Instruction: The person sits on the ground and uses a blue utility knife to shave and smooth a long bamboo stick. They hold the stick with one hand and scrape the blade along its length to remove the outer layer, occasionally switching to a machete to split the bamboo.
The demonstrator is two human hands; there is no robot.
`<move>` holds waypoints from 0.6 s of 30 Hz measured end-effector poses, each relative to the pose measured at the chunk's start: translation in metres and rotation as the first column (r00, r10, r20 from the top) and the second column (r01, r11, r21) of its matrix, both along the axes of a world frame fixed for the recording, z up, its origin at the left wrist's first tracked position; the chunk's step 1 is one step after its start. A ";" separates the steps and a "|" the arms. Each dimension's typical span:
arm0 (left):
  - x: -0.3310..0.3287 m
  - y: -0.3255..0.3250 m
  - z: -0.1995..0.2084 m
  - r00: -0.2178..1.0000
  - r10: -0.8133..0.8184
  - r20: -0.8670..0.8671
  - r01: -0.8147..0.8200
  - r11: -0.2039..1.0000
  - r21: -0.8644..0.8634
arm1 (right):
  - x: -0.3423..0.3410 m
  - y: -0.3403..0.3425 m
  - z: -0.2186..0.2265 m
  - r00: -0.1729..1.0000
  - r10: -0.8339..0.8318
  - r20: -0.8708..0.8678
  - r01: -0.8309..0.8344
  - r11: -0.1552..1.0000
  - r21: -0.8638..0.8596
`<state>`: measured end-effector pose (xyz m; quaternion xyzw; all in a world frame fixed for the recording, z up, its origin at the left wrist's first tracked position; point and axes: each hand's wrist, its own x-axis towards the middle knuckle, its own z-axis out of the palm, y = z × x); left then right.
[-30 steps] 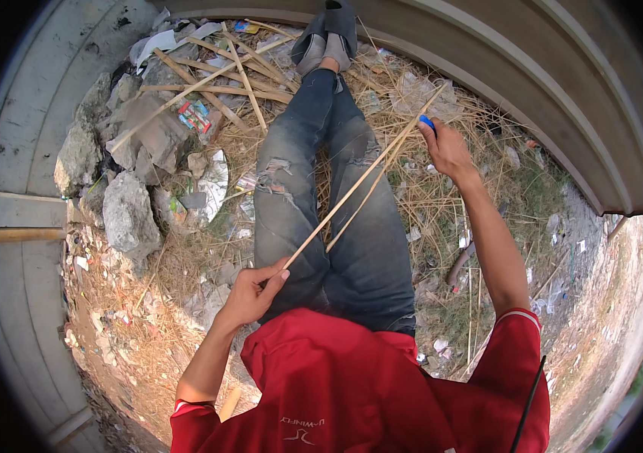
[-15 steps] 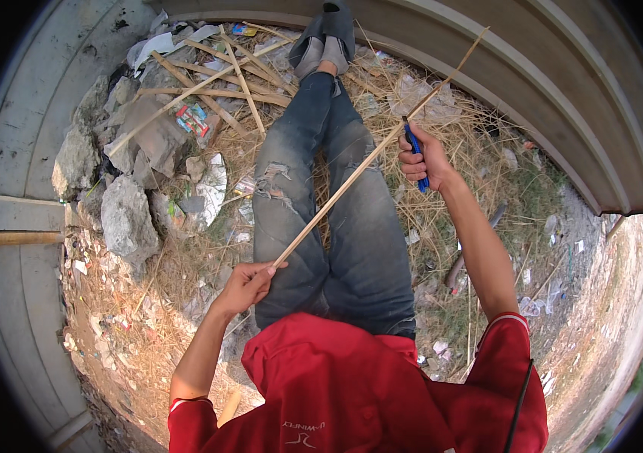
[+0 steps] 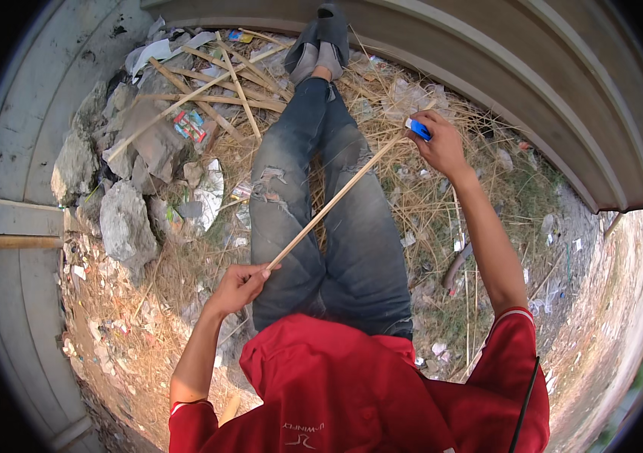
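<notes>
A long, thin bamboo stick (image 3: 336, 198) slants over my outstretched legs (image 3: 359, 249). My left hand (image 3: 240, 288) is closed on its near end, thumb and finger pinching it above my left thigh. At the far end, my right hand (image 3: 438, 143) is closed round a blue utility knife (image 3: 418, 130). The knife lies right beside the stick's upper tip; whether blade or fingers touch the stick, I cannot tell. No part of the stick shows beyond my right hand.
Several bamboo strips (image 3: 242, 90) lie crossed at the far left, near grey rocks (image 3: 129, 223). Dry straw and litter (image 3: 442, 204) cover the ground. A corrugated metal sheet (image 3: 533, 98) curves along the far right; a pale panel wall (image 3: 30, 143) stands at left.
My right hand has moved slightly up and turned, tilting the knife. The stick's long far end, which stuck out past that hand, no longer shows. My left hand has barely shifted.
</notes>
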<state>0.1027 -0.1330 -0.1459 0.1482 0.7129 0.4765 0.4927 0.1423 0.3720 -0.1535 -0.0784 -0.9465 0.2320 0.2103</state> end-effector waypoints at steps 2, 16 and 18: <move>0.000 0.001 0.000 1.000 -0.002 -0.002 0.002 1.000 0.003 | -0.002 0.009 -0.007 0.999 0.050 0.002 -0.050 0.998 -0.032; 0.004 -0.005 0.003 1.000 0.000 0.022 0.001 0.999 -0.052 | -0.003 0.009 -0.036 0.987 0.159 -0.017 -0.159 0.982 -0.103; 0.005 -0.005 0.002 0.999 0.004 0.033 -0.002 0.999 -0.049 | -0.004 0.018 -0.051 0.997 0.073 0.006 -0.070 0.975 -0.211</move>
